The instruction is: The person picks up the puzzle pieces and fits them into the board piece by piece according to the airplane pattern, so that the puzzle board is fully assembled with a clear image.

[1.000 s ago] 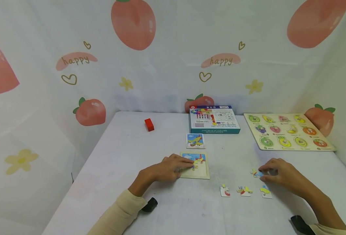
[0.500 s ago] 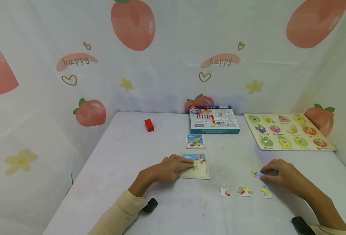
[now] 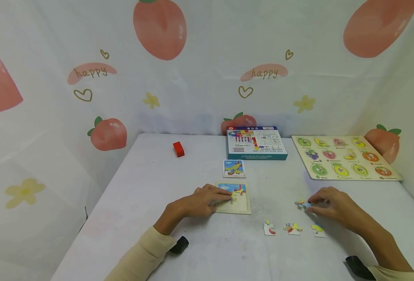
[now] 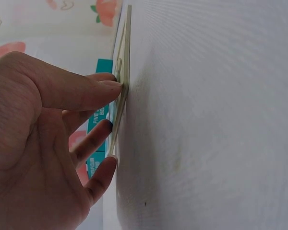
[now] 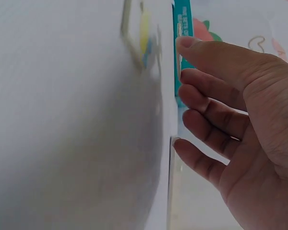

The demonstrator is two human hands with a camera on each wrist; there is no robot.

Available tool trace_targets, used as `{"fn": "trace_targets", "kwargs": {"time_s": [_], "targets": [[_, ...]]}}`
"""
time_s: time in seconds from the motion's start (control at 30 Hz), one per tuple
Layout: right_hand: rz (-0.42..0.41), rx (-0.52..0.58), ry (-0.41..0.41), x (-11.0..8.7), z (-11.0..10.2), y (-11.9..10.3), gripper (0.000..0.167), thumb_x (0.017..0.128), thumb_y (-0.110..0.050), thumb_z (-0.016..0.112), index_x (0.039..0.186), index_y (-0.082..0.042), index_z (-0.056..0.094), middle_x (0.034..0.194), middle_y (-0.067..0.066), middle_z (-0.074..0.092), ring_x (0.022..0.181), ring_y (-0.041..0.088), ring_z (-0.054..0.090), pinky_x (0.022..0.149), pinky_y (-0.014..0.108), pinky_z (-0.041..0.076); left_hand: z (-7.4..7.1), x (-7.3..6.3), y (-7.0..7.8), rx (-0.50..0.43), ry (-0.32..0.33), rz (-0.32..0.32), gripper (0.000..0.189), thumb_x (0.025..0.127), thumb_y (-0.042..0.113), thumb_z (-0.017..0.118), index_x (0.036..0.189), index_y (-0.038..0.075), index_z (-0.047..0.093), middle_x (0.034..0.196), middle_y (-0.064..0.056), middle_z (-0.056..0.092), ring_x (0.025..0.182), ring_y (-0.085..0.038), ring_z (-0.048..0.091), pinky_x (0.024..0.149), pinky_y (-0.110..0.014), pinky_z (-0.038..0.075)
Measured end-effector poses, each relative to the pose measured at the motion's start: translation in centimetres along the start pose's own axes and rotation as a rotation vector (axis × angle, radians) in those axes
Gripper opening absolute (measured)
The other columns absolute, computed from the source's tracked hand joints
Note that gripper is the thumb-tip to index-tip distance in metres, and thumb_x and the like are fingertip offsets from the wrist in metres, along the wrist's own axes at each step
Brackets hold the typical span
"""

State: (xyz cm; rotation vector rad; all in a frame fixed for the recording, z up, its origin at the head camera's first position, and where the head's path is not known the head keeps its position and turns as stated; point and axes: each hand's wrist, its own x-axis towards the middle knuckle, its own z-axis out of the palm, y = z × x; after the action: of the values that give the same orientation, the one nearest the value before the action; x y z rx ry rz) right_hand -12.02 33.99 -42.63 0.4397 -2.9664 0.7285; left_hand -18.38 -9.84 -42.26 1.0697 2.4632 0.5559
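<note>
1. Nearest me, three loose puzzle pieces [image 3: 292, 228] lie in a row on the counter [image 3: 228, 255], unmoved.
2. Just beyond, my right hand [image 3: 331, 205] pinches a fourth piece [image 3: 302, 204], which has shifted slightly left and now looks tilted off the surface; I judge it picked up, leaving three loose.
3. My left hand [image 3: 201, 201], fingers apart, stays resting on the puzzle board [image 3: 242, 207], whose picture still lacks its lower part.
4. Farther back sit the airplane card [image 3: 233, 168], then the box [image 3: 257, 145].
</note>
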Motion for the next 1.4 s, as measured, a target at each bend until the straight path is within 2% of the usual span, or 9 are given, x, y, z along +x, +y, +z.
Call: {"fn": "trace_targets", "kwargs": {"time_s": [0.17, 0.37, 0.6, 0.97, 1.4], "targets": [[-0.015, 0.018, -0.016, 1.1, 0.4, -1.4, 0.019, 0.088, -0.029, 0.088, 0.102, -0.017, 0.081, 0.097, -0.012, 0.072, 0.091, 0.005, 0.057, 0.079, 0.027, 0.052, 0.0, 0.0, -0.1, -0.008, 0.005, 0.003, 0.06, 0.101, 0.006, 0.058, 0.159, 0.022, 0.052, 0.166, 0.005, 0.046, 0.152, -0.027, 0.036, 0.106, -0.047, 0.036], [-0.073, 0.014, -0.021, 2.8, 1.1, -3.2, 0.019, 0.088, -0.029, 0.088, 0.102, -0.018, 0.081, 0.097, -0.013, 0.069, 0.092, 0.008, 0.058, 0.081, 0.031, 0.052, 0.1, 0.1, -0.1, -0.006, 0.006, 0.002, 0.061, 0.1, 0.006, 0.058, 0.159, 0.022, 0.052, 0.166, 0.005, 0.046, 0.151, -0.027, 0.036, 0.105, -0.047, 0.036], [-0.075, 0.001, -0.104, 5.2, 2.4, -5.6, 0.021, 0.09, -0.032, 0.084, 0.104, -0.016, 0.082, 0.1, -0.009, 0.07, 0.1, 0.016, 0.06, 0.087, 0.041, 0.054, 0.1, 0.1, -0.2, -0.011, 0.006, 0.001, 0.061, 0.101, 0.006, 0.058, 0.159, 0.022, 0.052, 0.166, 0.005, 0.046, 0.152, -0.028, 0.035, 0.106, -0.048, 0.036], [-0.134, 0.028, -0.179, 7.9, 4.6, -8.7, 0.018, 0.092, -0.03, 0.082, 0.103, -0.016, 0.082, 0.101, -0.008, 0.069, 0.104, 0.019, 0.06, 0.096, 0.048, 0.055, -0.1, 0.1, 0.0, -0.004, 0.002, 0.0, 0.06, 0.101, 0.006, 0.058, 0.159, 0.022, 0.052, 0.166, 0.006, 0.045, 0.152, -0.029, 0.035, 0.108, -0.05, 0.037], [-0.14, 0.06, -0.247, 10.0, 6.3, -11.1, 0.023, 0.091, -0.032, 0.085, 0.105, -0.014, 0.082, 0.101, -0.007, 0.069, 0.103, 0.016, 0.06, 0.098, 0.046, 0.055, 0.1, 0.2, -0.2, 0.004, 0.003, 0.002, 0.06, 0.101, 0.007, 0.058, 0.159, 0.022, 0.051, 0.166, 0.007, 0.045, 0.151, -0.027, 0.036, 0.106, -0.049, 0.037]]}}
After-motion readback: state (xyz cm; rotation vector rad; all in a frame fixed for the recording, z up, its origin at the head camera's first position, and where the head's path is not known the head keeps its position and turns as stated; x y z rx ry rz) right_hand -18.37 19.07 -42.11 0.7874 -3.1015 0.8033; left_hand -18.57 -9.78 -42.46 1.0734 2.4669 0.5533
